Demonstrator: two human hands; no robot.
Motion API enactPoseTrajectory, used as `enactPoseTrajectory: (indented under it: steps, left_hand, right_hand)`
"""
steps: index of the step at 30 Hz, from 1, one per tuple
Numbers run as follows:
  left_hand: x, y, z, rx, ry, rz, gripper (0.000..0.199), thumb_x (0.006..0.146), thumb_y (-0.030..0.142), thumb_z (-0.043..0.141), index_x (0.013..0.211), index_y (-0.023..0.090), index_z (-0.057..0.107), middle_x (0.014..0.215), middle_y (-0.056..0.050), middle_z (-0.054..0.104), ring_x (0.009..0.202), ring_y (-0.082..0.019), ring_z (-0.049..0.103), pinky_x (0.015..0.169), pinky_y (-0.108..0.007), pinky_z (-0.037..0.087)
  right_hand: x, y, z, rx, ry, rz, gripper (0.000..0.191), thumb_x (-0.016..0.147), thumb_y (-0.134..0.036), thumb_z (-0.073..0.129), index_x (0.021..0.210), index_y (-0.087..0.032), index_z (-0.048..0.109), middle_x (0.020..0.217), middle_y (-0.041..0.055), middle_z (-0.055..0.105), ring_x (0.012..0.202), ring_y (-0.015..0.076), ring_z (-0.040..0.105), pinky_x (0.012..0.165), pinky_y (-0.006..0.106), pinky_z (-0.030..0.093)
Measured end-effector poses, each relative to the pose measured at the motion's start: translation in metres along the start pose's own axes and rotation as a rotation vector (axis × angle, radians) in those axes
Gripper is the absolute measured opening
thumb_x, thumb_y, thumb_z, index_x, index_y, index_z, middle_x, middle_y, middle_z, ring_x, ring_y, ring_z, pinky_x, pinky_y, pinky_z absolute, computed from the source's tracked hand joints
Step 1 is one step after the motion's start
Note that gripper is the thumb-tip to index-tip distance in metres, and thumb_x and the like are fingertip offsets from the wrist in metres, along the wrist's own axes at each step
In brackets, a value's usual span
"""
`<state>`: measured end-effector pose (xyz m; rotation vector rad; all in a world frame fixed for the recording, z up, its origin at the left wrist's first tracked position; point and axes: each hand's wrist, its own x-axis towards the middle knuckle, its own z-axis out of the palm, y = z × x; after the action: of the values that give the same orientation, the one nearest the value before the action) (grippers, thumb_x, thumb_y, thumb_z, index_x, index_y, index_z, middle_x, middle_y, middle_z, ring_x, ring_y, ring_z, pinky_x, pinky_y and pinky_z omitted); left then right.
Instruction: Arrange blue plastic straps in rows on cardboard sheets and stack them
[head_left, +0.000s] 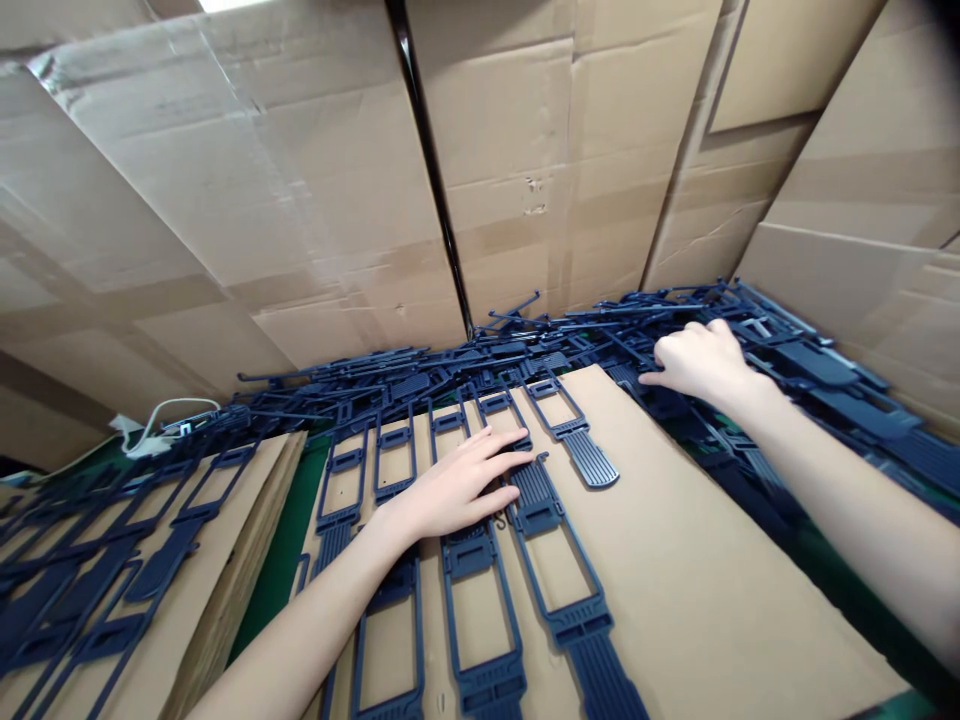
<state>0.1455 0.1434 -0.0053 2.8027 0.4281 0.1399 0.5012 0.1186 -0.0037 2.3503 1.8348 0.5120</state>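
Note:
My left hand (471, 483) lies with its fingers spread over dark blue plastic frames on a cardboard sheet (675, 560). Its fingertips touch or hover over the ribbed part of one frame (559, 560). Another frame (568, 425) with a ribbed end lies just beyond the fingers, to the right. Over the heap of loose blue parts (420, 375) along the back, my right hand (697, 360) is curled with its fingers closed; what they hold, if anything, is hidden.
Large cardboard boxes (337, 180) stand behind the heap. At the left a second cardboard stack (225, 580) carries more blue frames (161, 560). A white cable with a plug (150, 440) lies at the back left. Green surface (277, 560) shows between the stacks.

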Motion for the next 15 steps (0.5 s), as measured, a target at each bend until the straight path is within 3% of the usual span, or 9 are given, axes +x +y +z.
enactPoseTrajectory:
  steps: [5,9,15]
  left_hand:
    - [0.0,-0.001,0.001,0.003,-0.004,0.006,0.041,0.094,0.035,0.042,0.135,0.027,0.045,0.149,-0.006,0.034,0.137,-0.023,0.031,0.115,-0.045,0.022]
    - [0.001,-0.001,0.001,0.003,-0.009,0.001,0.041,0.095,0.035,0.041,0.135,0.027,0.045,0.149,-0.006,0.034,0.138,-0.022,0.029,0.115,-0.043,0.022]
    - [0.0,-0.002,0.002,0.003,-0.016,0.004,0.042,0.095,0.036,0.039,0.136,0.026,0.044,0.15,-0.006,0.033,0.139,-0.021,0.028,0.116,-0.042,0.019]
  right_hand:
    - [0.002,-0.003,-0.001,0.007,0.057,0.002,0.025,0.077,-0.027,0.051,0.058,-0.017,0.063,0.066,0.0103,0.064,0.074,0.0248,0.059,0.074,0.04,0.035]
    - [-0.001,0.001,-0.018,0.161,0.083,0.024,0.032,0.083,-0.036,0.045,0.061,-0.019,0.063,0.067,0.0075,0.064,0.066,0.0209,0.057,0.063,0.033,0.035]
    - [-0.02,0.012,-0.05,0.222,0.062,0.152,0.042,0.085,-0.05,0.045,0.07,-0.018,0.069,0.07,0.0125,0.062,0.063,0.0229,0.055,0.055,0.033,0.031]
